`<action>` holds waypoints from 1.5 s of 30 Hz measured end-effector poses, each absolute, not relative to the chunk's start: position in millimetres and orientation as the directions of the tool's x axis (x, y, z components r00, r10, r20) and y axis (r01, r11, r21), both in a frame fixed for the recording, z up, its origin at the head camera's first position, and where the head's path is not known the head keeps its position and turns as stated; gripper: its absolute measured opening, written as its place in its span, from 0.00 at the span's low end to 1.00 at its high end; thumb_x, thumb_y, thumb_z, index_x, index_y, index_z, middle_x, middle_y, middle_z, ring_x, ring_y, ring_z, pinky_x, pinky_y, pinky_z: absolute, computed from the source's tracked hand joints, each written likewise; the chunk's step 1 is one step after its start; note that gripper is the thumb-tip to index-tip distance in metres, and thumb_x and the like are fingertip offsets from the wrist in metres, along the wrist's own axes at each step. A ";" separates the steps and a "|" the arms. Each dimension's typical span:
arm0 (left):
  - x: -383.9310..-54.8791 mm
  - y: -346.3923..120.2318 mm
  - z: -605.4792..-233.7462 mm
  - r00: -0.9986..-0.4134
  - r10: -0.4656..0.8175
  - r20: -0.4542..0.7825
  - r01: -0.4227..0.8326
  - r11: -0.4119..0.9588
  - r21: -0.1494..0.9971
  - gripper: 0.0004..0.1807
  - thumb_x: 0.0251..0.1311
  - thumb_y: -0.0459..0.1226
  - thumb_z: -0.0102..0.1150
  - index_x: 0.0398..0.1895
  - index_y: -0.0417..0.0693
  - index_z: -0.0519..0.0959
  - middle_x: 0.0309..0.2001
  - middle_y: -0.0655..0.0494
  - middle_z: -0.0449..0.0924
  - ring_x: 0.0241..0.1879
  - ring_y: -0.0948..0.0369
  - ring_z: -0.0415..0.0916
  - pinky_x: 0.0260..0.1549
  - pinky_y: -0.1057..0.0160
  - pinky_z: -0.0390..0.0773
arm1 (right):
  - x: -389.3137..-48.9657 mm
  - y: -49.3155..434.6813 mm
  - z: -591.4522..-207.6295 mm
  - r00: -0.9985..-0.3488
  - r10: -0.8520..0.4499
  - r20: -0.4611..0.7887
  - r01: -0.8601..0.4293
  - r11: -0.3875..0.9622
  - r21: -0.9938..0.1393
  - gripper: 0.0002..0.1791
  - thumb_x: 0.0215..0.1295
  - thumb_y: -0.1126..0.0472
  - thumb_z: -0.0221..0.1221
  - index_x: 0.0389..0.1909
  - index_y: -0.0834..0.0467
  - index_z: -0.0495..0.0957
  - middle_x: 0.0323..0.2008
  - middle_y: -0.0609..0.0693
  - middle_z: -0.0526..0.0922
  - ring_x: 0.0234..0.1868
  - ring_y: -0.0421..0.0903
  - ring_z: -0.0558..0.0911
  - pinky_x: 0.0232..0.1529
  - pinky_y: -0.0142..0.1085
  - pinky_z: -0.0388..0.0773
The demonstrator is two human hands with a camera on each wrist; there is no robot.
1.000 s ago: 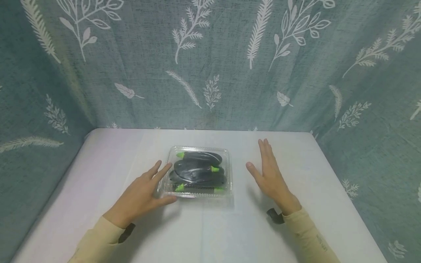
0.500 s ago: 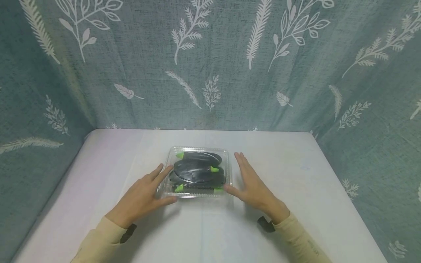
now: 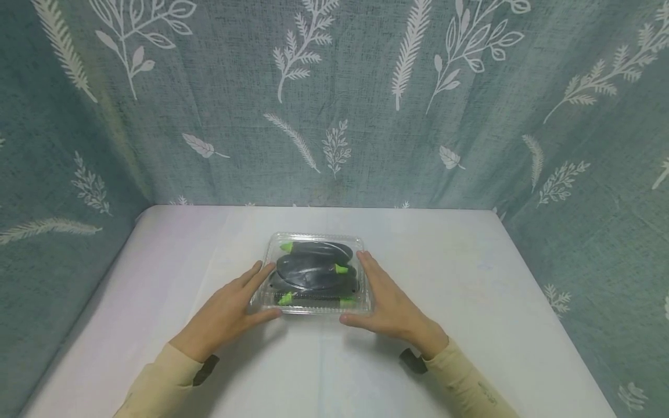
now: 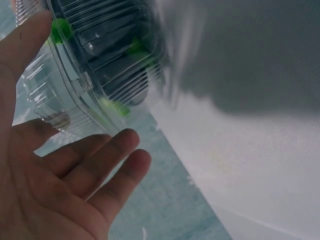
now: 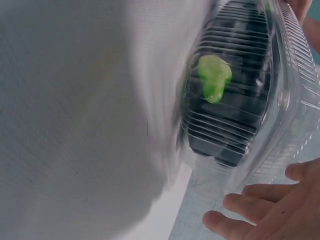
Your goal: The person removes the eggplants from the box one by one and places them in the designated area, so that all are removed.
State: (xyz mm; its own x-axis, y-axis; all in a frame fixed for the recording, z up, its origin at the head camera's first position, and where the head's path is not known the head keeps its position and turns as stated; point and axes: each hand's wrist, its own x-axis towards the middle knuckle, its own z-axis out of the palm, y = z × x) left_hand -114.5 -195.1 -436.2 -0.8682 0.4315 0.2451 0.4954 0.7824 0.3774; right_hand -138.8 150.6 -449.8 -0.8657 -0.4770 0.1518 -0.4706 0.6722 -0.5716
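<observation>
A clear plastic clamshell box [image 3: 321,310] sits on the white table, its lid down. Inside lie several dark eggplants [image 3: 308,270] with bright green stem ends. My left hand [image 3: 222,316] is at the box's left side, thumb along the near edge and fingers extended along the side. At the opposite side, my right hand [image 3: 394,305] lies likewise, with its thumb by the near right corner. The left wrist view shows loosely bent fingers [image 4: 107,165] beside the box wall. In the right wrist view the fingers [image 5: 250,207] are fairly straight; firm contact is hard to judge.
A white cloth covers the table [image 3: 470,278]. Blue-green curtains [image 3: 334,116] with white leaf prints stand behind it and on both sides. Dark wrist cameras [image 3: 413,361] sit at my cuffs.
My right hand has moved left from the open table to the box's right side, and its thumb has come to the near corner. The left hand and the box have hardly moved.
</observation>
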 end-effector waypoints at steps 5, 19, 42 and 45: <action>-113.9 -195.1 -437.9 -0.874 0.422 0.239 0.484 0.788 0.381 0.51 0.58 0.58 0.69 0.79 0.48 0.59 0.71 0.28 0.61 0.59 0.32 0.74 0.54 0.36 0.77 | -138.6 149.0 -451.1 -0.862 -0.482 0.156 -0.483 0.688 -0.542 0.72 0.49 0.27 0.69 0.82 0.57 0.39 0.81 0.59 0.45 0.80 0.52 0.48 0.76 0.50 0.53; -111.4 -194.2 -442.3 -0.873 0.413 0.261 0.487 0.781 0.390 0.50 0.60 0.57 0.69 0.79 0.47 0.58 0.69 0.26 0.63 0.61 0.32 0.72 0.58 0.36 0.74 | -140.9 145.3 -454.4 -0.849 -0.483 0.216 -0.514 0.655 -0.555 0.72 0.48 0.34 0.74 0.81 0.60 0.40 0.78 0.62 0.53 0.78 0.57 0.56 0.74 0.53 0.59; -110.7 -196.8 -448.8 -0.890 0.331 0.313 0.446 0.771 0.455 0.55 0.59 0.56 0.69 0.81 0.45 0.52 0.74 0.37 0.63 0.69 0.38 0.65 0.65 0.37 0.67 | -144.1 153.2 -455.2 -0.772 -0.515 0.373 -0.607 0.771 -0.191 0.66 0.52 0.24 0.65 0.77 0.67 0.53 0.55 0.66 0.82 0.50 0.58 0.85 0.52 0.49 0.83; -109.1 -196.5 -451.8 -0.945 0.263 0.194 0.326 0.784 0.528 0.55 0.64 0.62 0.62 0.82 0.46 0.47 0.75 0.37 0.59 0.71 0.37 0.61 0.67 0.36 0.63 | -144.4 153.4 -455.1 -0.772 -0.515 0.372 -0.608 0.768 -0.199 0.66 0.53 0.25 0.65 0.77 0.67 0.53 0.51 0.65 0.84 0.48 0.58 0.85 0.50 0.49 0.83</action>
